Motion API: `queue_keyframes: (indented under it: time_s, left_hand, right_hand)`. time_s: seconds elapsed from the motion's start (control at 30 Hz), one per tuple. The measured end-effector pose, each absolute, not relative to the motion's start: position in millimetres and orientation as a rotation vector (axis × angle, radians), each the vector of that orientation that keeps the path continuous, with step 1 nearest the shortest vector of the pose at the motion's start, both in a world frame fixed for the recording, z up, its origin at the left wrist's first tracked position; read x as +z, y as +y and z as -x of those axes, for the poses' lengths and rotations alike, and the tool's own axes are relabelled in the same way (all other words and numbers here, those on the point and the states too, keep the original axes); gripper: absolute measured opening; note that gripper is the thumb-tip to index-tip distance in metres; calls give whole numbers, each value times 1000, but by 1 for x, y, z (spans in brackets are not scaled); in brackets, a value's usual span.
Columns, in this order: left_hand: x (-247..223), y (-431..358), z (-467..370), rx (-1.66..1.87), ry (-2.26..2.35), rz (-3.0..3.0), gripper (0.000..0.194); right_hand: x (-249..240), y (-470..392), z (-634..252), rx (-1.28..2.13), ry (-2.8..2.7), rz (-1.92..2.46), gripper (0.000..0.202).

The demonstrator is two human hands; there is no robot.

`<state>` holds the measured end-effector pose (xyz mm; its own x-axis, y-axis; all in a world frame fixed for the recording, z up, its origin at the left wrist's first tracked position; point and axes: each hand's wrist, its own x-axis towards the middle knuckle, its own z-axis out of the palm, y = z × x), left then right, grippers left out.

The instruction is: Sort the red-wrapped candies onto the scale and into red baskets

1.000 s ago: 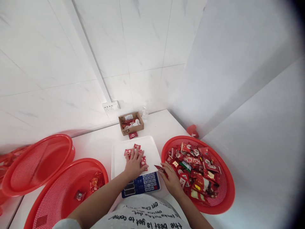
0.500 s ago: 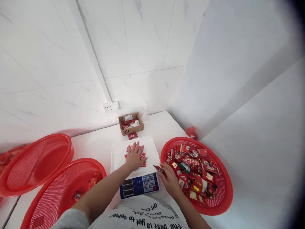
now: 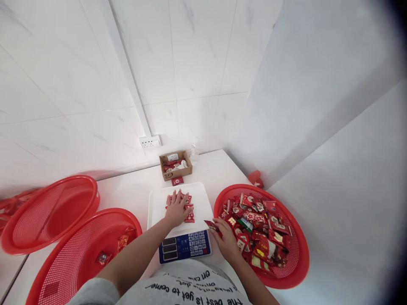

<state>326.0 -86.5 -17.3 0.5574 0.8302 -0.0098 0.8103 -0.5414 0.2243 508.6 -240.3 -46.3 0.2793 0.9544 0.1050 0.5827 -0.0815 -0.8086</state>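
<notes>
My left hand [image 3: 176, 208] lies with fingers spread over several red snack packets [image 3: 190, 215] on the white tray [image 3: 157, 218] of a weighing scale [image 3: 185, 246]. Its palm and fingers hide part of them. Just off the tray's right front corner, my right hand [image 3: 225, 237] pinches a dark red snack packet [image 3: 210, 224] by one end. Close beside that hand stands a red mesh basket [image 3: 300, 258] heaped with wrapped snacks [image 3: 256, 217], mostly red, one of them green.
A small cardboard box [image 3: 176, 173] with red packets stands behind the scale, a loose red packet [image 3: 177, 181] in front of it. Two more red baskets [image 3: 136, 221] are at the left; the nearer holds a few packets. A wall socket [image 3: 150, 141] is above the table.
My left hand has shifted slightly left over the tray, uncovering more of the packet at its right. My right hand keeps its packet in nearly the same place.
</notes>
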Motion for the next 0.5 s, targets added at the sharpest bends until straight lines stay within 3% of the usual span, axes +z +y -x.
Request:
queue_keyframes:
  time_s: [0.2, 0.5]
  left_hand:
    - [-12, -114, -284, 240, 1506, -2524, 56]
    - [-11, -154, -184, 147, 2059, -2334, 58]
  right_hand:
    - [-41, -241, -508, 602, -1398, 1769, 25]
    - [-51, -242, -511, 550, -1434, 1747, 25]
